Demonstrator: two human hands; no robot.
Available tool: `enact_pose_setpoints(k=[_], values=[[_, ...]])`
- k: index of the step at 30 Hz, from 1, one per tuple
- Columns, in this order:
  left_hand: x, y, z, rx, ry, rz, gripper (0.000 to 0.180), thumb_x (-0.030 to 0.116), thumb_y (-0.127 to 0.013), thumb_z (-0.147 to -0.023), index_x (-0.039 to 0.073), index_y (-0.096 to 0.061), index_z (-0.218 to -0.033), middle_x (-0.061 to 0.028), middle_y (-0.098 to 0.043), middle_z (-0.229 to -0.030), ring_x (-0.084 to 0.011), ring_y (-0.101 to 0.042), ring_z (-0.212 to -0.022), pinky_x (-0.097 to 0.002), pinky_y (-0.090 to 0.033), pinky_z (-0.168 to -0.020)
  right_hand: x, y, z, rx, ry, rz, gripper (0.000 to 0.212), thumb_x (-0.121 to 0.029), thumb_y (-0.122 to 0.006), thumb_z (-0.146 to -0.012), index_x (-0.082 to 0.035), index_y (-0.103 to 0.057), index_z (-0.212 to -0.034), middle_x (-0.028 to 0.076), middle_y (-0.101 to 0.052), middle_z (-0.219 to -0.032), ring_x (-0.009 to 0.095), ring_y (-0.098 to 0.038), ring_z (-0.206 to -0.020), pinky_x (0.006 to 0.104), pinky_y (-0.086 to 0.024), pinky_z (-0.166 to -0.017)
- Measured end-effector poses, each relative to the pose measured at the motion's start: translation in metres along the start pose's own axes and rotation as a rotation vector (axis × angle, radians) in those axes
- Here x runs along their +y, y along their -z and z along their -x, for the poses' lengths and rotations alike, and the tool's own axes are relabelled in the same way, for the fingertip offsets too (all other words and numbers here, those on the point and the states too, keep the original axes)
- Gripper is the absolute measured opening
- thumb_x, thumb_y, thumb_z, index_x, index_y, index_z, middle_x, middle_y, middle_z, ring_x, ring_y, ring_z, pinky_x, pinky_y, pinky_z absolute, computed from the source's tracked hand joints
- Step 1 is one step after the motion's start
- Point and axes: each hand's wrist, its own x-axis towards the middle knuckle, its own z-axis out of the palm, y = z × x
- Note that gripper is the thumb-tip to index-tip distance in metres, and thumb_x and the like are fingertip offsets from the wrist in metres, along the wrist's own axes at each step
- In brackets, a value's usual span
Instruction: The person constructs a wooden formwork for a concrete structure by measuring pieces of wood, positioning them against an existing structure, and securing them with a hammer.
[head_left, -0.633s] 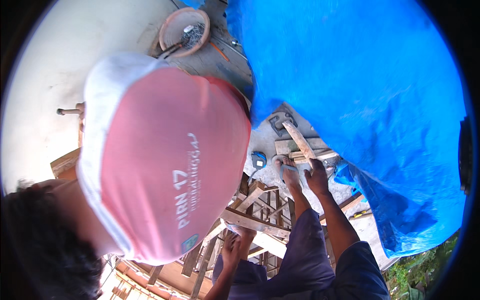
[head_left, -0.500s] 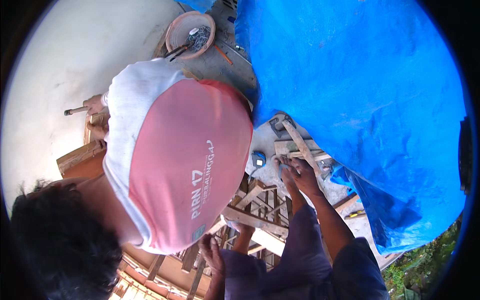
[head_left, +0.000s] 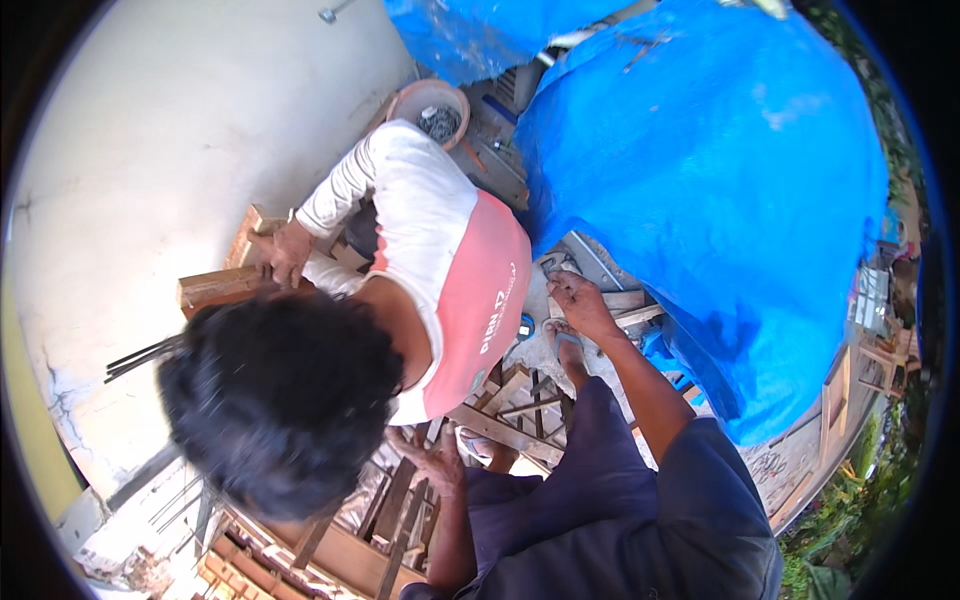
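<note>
My left hand [head_left: 430, 458] is low in the middle, its fingers spread beside the lower edge of a co-worker's white and red shirt [head_left: 480, 290]; nothing shows in it. Farther right, my right hand [head_left: 582, 305] is raised above my sandalled foot [head_left: 567, 345]. Its fingers are curled together, and what they hold, if anything, is too small to make out. The co-worker bends over in front of me, with one hand [head_left: 288, 250] resting on a wooden board [head_left: 215, 287] by the pale wall. The co-worker's other hand is hidden.
A blue tarpaulin [head_left: 710, 190] covers much of the right side. A round tub [head_left: 465, 105] of dark metal bits stands at the back. Dark rods [head_left: 140, 358] stick out at the left. Below my left hand is a timber framework [head_left: 400, 530]; a blue tape measure [head_left: 525, 325] lies near my foot.
The view has shifted, showing more of the wall and the rods. The co-worker's hammer-like tool has gone from sight; a hand is now on the board. My left hand's fingers have spread.
</note>
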Motion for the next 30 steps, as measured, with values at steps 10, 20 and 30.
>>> enact_pose_setpoints(k=[10, 20, 30], values=[[0.055, 0.009, -0.025, -0.120, -0.246, -0.348, 0.100, 0.032, -0.082, -0.081, -0.009, -0.024, -0.152, -0.0336, -0.026, -0.154, -0.0462, -0.023, -0.146, -0.0561, -0.019, -0.119, -0.096, 0.039, 0.031, 0.054, -0.133, -0.492, 0.038, -0.028, -0.054, -0.102, 0.001, -0.063, -0.125, 0.013, -0.069, -0.114, 0.020, -0.066, -0.099, 0.0336, -0.051, -0.088], [-0.025, -0.030, -0.034, 0.294, -0.232, -0.171, 0.081, 0.050, -0.054, -0.100, -0.012, -0.026, -0.144, -0.0296, -0.035, -0.145, -0.0351, -0.040, -0.132, -0.0485, -0.033, -0.108, -0.009, -0.081, -0.265, 0.164, 0.037, -0.301, 0.040, -0.033, -0.056, -0.097, 0.001, -0.068, -0.115, 0.017, -0.069, -0.117, 0.027, -0.064, -0.111, 0.0375, -0.047, -0.095], [-0.042, -0.055, -0.042, 0.359, -0.117, -0.393, 0.074, 0.046, -0.054, -0.100, -0.012, -0.031, -0.139, -0.0283, -0.046, -0.136, -0.0335, -0.053, -0.121, -0.0494, -0.046, -0.097, 0.049, -0.140, -0.431, 0.114, 0.241, 0.369, 0.053, -0.019, -0.066, -0.086, -0.003, -0.056, -0.135, 0.020, -0.058, -0.134, 0.039, -0.055, -0.123, 0.0460, -0.044, -0.105]])
